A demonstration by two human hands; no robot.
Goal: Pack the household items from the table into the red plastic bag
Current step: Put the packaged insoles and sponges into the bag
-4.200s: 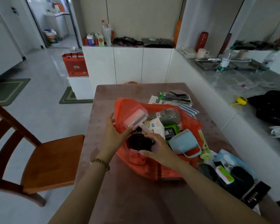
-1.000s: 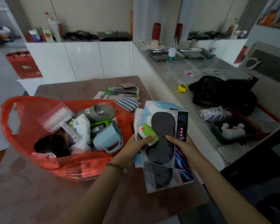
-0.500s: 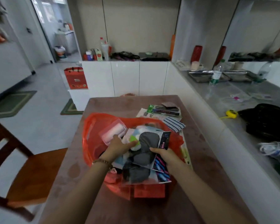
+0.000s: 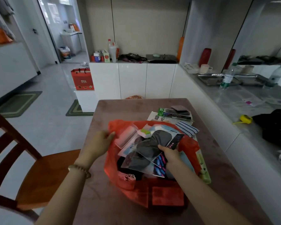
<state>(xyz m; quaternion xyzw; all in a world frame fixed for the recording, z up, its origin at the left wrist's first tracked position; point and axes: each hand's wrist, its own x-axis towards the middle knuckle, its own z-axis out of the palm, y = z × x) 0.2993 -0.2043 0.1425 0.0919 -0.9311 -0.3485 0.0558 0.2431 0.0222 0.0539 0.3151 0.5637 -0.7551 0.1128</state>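
Your left fingers [image 4: 111,135] are curled round the left rim of the red plastic bag [image 4: 152,197], pinching the film; I judge that grip is there to pull the mouth wide and to stop the thin bag sliding while the other side loads. Your right fingers [image 4: 162,147] grasp a fanned stack of flat packets [image 4: 150,148] by its near right edge. The stack lies tilted across the bag's opening, resting on the contents rather than sunk among them. Held flat like that, it probably goes in as a lid over the bulkier things (a sensible order, since flat packs would buckle if jammed down an edge).

Inside the bag, a clear plastic box [image 4: 126,138] leans at the left wall just beside your left hand [image 4: 101,142]; a small white-and-green item [image 4: 145,132] sits at the far end of the stack; something dark shows under the packets, too hidden to name. A long pale green pack [image 4: 203,168] runs along the bag's right side — whether it is inside or just outside, I cannot tell.

Beyond the bag, on the table [image 4: 128,109] and not yet packed, are a pen pack with a green header [image 4: 173,114], with printed paper [image 4: 154,117] under it, and a striped cloth [image 4: 187,129] just beside the bag's far right edge. The job looks well along but unfinished — those would go in next.
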